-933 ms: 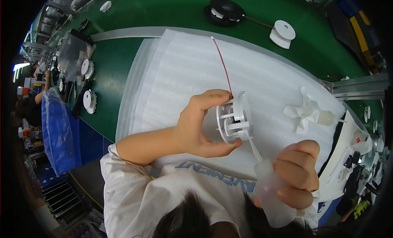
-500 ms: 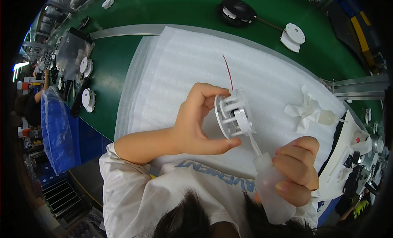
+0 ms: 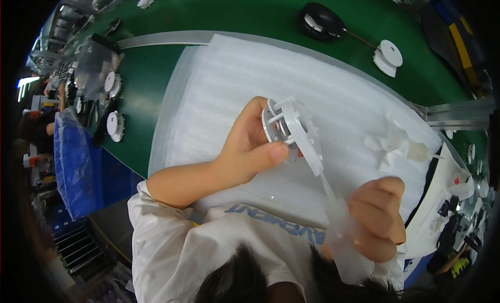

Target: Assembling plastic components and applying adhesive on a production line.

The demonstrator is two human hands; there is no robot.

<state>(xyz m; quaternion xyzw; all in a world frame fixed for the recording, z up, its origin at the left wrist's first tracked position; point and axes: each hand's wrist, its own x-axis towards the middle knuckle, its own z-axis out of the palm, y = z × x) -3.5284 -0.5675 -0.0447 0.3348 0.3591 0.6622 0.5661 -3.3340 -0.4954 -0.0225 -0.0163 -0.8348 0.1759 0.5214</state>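
Observation:
My left hand (image 3: 245, 147) grips a white plastic assembly (image 3: 291, 127) with a round disc on one side and a toothed edge, raised above a white foam sheet (image 3: 229, 68). My thumb presses its near side and the other fingers are mostly hidden behind it. My right hand (image 3: 379, 217) is wrapped round a translucent squeeze bottle (image 3: 346, 240). The bottle tilts up to the left, and its thin nozzle (image 3: 327, 184) meets or nearly meets the lower end of the white assembly; contact cannot be made out for certain.
On the far green belt lie a black round part (image 3: 321, 22) wired to a white disc part (image 3: 388, 58) and a small white part (image 3: 146, 1). White round parts (image 3: 114, 126) sit at left. Crumpled tissue (image 3: 388, 146) and a small nozzled bottle (image 3: 418, 152) rest on the foam at right.
My left hand has turned the white assembly, so a long toothed side now faces the nozzle and the red wire is out of sight. The parts on the far belt have shifted right.

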